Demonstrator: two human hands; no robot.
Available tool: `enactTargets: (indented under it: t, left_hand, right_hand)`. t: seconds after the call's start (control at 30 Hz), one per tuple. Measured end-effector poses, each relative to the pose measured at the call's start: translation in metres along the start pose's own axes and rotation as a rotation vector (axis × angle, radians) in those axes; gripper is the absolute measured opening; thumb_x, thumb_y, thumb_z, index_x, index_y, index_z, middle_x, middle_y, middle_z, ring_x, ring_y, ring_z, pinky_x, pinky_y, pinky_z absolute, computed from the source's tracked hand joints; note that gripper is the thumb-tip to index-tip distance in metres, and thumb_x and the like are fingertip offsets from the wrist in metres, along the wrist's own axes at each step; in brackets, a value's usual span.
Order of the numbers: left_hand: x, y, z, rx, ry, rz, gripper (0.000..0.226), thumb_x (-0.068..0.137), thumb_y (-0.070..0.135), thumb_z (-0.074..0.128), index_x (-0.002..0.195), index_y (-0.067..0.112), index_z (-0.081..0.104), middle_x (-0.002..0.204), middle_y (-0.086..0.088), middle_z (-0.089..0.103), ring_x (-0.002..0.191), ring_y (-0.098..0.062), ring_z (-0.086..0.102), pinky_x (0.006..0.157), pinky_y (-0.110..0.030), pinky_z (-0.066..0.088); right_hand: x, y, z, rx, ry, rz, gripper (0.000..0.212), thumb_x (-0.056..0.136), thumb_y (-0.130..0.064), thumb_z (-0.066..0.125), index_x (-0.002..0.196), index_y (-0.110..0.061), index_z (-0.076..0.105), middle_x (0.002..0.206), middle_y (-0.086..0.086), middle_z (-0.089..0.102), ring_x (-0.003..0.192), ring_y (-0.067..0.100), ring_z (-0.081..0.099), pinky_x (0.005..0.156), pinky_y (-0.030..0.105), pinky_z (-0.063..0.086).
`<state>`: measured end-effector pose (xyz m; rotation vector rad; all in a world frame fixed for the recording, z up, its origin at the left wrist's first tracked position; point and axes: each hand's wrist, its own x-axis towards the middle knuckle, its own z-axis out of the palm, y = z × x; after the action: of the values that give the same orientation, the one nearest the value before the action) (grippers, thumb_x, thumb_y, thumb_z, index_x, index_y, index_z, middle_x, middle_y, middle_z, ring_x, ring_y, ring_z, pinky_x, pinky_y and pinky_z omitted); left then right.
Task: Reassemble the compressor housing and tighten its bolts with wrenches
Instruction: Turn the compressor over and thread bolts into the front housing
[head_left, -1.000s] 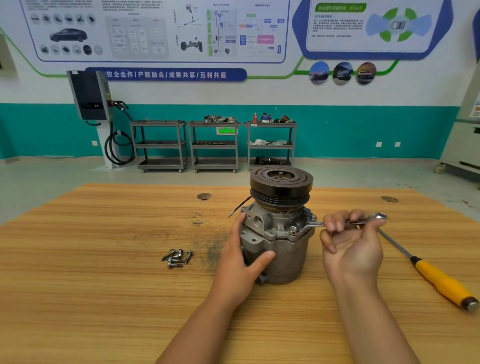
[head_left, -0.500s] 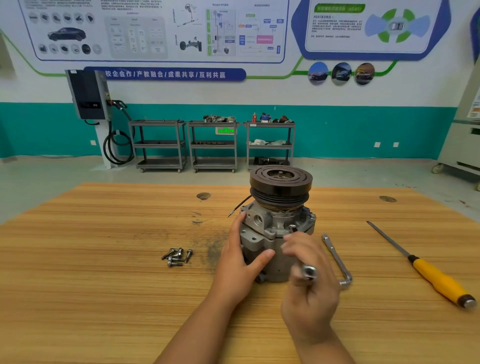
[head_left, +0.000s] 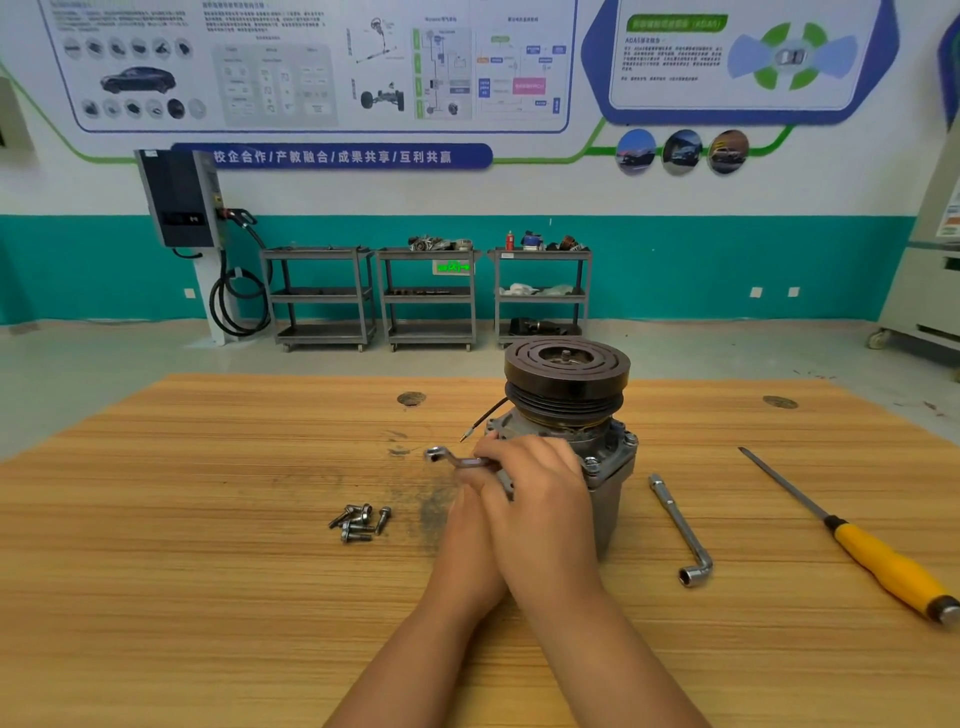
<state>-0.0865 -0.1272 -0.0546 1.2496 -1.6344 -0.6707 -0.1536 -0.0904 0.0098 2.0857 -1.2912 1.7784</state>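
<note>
Compressor stands upright on the wooden table, just right of frame ctr, w/ its dark grooved pulley on top. Two flange bolts show on its right-hand edge. A thin black wire sticks out from under the pulley toward the left.

R hand reaches across the front of the housing, fingers curled round a small wrench. The wrench's ring end pokes out left of the knuckles; its other end is hidden under the hand, so can't tell if it sits on a bolt. L hand lies under and left of the R hand, against the housing's left side. Its fingers are covered, so can't tell whether it grips or just rests there.

Left of the hands, near them, is a small heap of loose bolts. Right of the compressor lies an L-shaped socket wrench, socket end toward the lower edge. Further right is a yellow-handled screwdriver, running diagonally to the frame's right edge.

Bg, upper half of frame: three grey shelf carts against a teal and white wall, a charger unit w/ black cable at upper left, and posters above.
</note>
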Motion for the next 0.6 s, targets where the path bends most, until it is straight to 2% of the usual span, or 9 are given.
enactTargets:
  t: [0.07, 0.1, 0.13, 0.17, 0.2, 0.27, 0.33, 0.43, 0.6]
  left_hand:
    - [0.002, -0.001, 0.0, 0.008, 0.009, 0.042, 0.07, 0.079, 0.051, 0.047, 0.142, 0.027, 0.031, 0.128, 0.011, 0.049, 0.123, -0.012, 0.049, 0.097, -0.015, 0.037]
    - [0.001, -0.002, -0.001, 0.0, 0.011, 0.075, 0.074, 0.074, 0.057, 0.05, 0.142, 0.042, 0.025, 0.128, 0.021, 0.048, 0.121, -0.004, 0.048, 0.095, -0.014, 0.038]
    - [0.0, 0.003, -0.004, -0.028, -0.001, 0.072, 0.078, 0.069, 0.06, 0.055, 0.138, 0.056, 0.019, 0.13, 0.027, 0.045, 0.121, 0.0, 0.046, 0.098, -0.018, 0.039]
    - [-0.001, 0.003, -0.005, -0.063, 0.0, 0.04, 0.081, 0.066, 0.061, 0.06, 0.134, 0.066, 0.015, 0.133, 0.027, 0.044, 0.124, -0.001, 0.045, 0.102, -0.026, 0.04]
    - [0.0, 0.003, -0.005, -0.09, 0.01, 0.032, 0.083, 0.065, 0.062, 0.063, 0.131, 0.07, 0.013, 0.137, 0.023, 0.045, 0.127, -0.004, 0.044, 0.106, -0.034, 0.039]
    - [-0.002, 0.005, -0.006, -0.121, -0.009, 0.015, 0.083, 0.064, 0.064, 0.064, 0.129, 0.072, 0.012, 0.14, 0.019, 0.044, 0.129, -0.009, 0.044, 0.107, -0.043, 0.039]
    - [-0.003, 0.007, -0.007, -0.13, -0.012, 0.024, 0.083, 0.064, 0.066, 0.063, 0.129, 0.072, 0.011, 0.141, 0.021, 0.041, 0.13, -0.008, 0.042, 0.108, -0.044, 0.039]
    - [-0.003, 0.007, -0.006, -0.116, -0.005, 0.034, 0.083, 0.066, 0.065, 0.062, 0.129, 0.072, 0.01, 0.141, 0.023, 0.038, 0.131, -0.007, 0.04, 0.108, -0.044, 0.038]
    - [-0.003, 0.009, -0.007, -0.132, -0.009, 0.031, 0.082, 0.067, 0.064, 0.064, 0.127, 0.075, 0.01, 0.141, 0.021, 0.041, 0.131, -0.007, 0.041, 0.108, -0.044, 0.038]
  right_hand:
    - [0.005, 0.001, -0.013, 0.143, 0.017, -0.014, 0.016, 0.082, -0.024, 0.061, 0.084, -0.012, 0.072, 0.08, 0.0, 0.066, 0.079, 0.012, 0.058, 0.075, 0.014, 0.041]
    - [0.009, 0.001, -0.021, 0.274, 0.039, 0.018, 0.017, 0.086, -0.03, 0.054, 0.085, -0.023, 0.07, 0.079, -0.007, 0.064, 0.078, 0.008, 0.058, 0.072, 0.014, 0.043]
    - [0.014, 0.003, -0.029, 0.424, 0.076, 0.085, 0.017, 0.09, -0.036, 0.049, 0.084, -0.034, 0.065, 0.075, -0.013, 0.062, 0.073, 0.004, 0.057, 0.067, 0.015, 0.044]
    - [0.019, 0.007, -0.037, 0.597, 0.144, 0.168, 0.02, 0.093, -0.041, 0.045, 0.08, -0.038, 0.061, 0.07, -0.012, 0.059, 0.067, 0.004, 0.055, 0.062, 0.016, 0.045]
    - [0.024, 0.014, -0.046, 0.783, 0.22, 0.258, 0.026, 0.095, -0.043, 0.042, 0.078, -0.035, 0.058, 0.065, -0.011, 0.057, 0.061, 0.006, 0.053, 0.056, 0.017, 0.044]
    - [0.034, 0.031, -0.06, 1.112, 0.32, 0.427, 0.036, 0.097, -0.043, 0.034, 0.078, -0.02, 0.052, 0.057, -0.006, 0.05, 0.054, 0.01, 0.048, 0.048, 0.018, 0.038]
    - [0.039, 0.05, -0.065, 1.291, 0.341, 0.596, 0.041, 0.099, -0.043, 0.026, 0.075, -0.015, 0.046, 0.054, -0.005, 0.044, 0.051, 0.009, 0.044, 0.044, 0.018, 0.033]
    - [0.039, 0.071, -0.063, 1.38, 0.345, 0.746, 0.044, 0.099, -0.046, 0.025, 0.072, -0.017, 0.044, 0.053, -0.005, 0.039, 0.048, 0.009, 0.04, 0.042, 0.019, 0.03]
    - [0.036, 0.089, -0.054, 1.502, 0.39, 0.858, 0.045, 0.101, -0.044, 0.025, 0.07, -0.018, 0.043, 0.051, -0.006, 0.038, 0.045, 0.008, 0.038, 0.039, 0.019, 0.029]
